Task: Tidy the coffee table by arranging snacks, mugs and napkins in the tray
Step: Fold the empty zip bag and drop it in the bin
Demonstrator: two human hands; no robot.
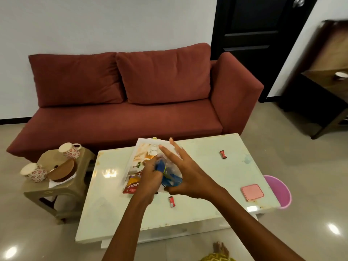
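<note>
Over the tray (140, 153) on the bench (207, 166), our left hand (150, 178) has its fingers clamped on the blue snack packet (170, 178); our right hand (185, 174) steadies it, fingers spread apart.

Mid-frame we see both hands over the white tray (140, 157) on the coffee table (207, 166): left hand (150, 178) clenched on a blue packet (170, 178), right hand (188, 176) touching it with fingers (174, 147) splayed, a red-yellow snack pack (131, 184) lying in the tray's near end. Loose on the table we count a red candy (223, 154) at right of centre, another red candy (172, 201) just below the hands, and pink coasters (252, 192) at the right edge. At left of frame, a stool (56, 194) carries two floral mugs (69, 150) tipped on their sides and a brown disc (63, 171); red sofa (131, 100) across the upper frame, pink bin (278, 191) right of the table.
</note>
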